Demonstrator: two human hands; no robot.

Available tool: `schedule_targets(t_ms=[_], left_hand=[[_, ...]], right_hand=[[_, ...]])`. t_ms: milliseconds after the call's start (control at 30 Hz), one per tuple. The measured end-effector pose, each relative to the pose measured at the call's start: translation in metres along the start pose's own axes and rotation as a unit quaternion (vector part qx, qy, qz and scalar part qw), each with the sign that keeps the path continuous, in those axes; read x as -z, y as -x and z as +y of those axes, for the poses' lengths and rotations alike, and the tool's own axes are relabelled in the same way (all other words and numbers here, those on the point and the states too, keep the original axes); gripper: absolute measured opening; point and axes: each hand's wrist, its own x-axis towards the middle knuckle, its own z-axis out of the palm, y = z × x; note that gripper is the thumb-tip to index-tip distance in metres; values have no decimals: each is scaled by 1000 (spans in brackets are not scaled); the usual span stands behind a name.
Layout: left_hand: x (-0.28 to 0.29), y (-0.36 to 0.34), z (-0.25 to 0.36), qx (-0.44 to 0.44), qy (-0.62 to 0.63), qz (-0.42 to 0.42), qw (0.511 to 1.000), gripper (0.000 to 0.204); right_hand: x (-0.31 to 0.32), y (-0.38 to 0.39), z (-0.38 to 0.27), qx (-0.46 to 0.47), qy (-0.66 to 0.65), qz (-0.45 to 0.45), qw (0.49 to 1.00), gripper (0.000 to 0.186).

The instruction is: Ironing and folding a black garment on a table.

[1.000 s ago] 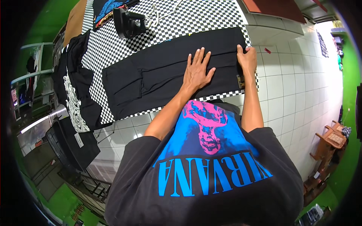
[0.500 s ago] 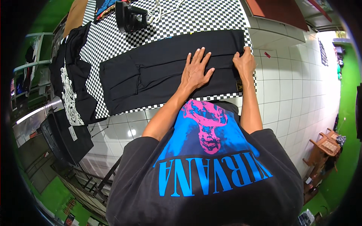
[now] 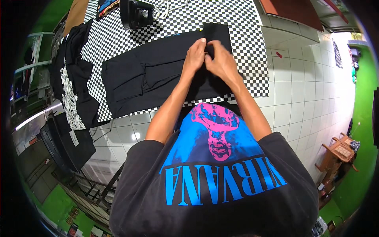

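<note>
A black garment (image 3: 126, 79) lies stretched out and folded lengthwise on the black-and-white checkered table cover. Its right end is turned back toward the left, over the rest of the cloth. My right hand (image 3: 223, 65), slightly blurred, grips this turned-back part with curled fingers. Close beside it, my left hand (image 3: 193, 57) has its fingers drawn together on the same cloth near the fold. The fingertips of both hands are partly hidden by the hands themselves and the dark fabric.
A black iron (image 3: 135, 15) with a pale cord (image 3: 166, 11) stands at the back of the checkered cover (image 3: 250, 59). Another black garment with a white pattern (image 3: 70, 100) hangs over the left edge. Colourful folded cloth (image 3: 108, 7) lies at the far left. A wooden chair (image 3: 340, 150) stands right.
My right hand has brought the garment's right end leftward, folding it over. My left hand, flat with spread fingers before, has drawn its fingers together slightly farther left.
</note>
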Motion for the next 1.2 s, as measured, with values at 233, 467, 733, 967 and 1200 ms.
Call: schedule_targets(t_ms=[233,467,733,967,1200], left_hand=[[-1,4,16,25,-101,87,991,47],[-10,4,17,-18,-243,101,964,53],[-17,10,23,-90,-318,95,939,52],[-38,52,24,-279,-382,44,880,56],[-41,98,-5,-271,-387,-20,881,60]], right_hand=[[48,32,12,103,-89,-188,973,58],[45,90,89,284,88,-115,948,61],[36,107,123,321,182,-31,929,57],[18,108,119,331,32,-54,941,42],[38,110,116,317,14,-73,946,39]])
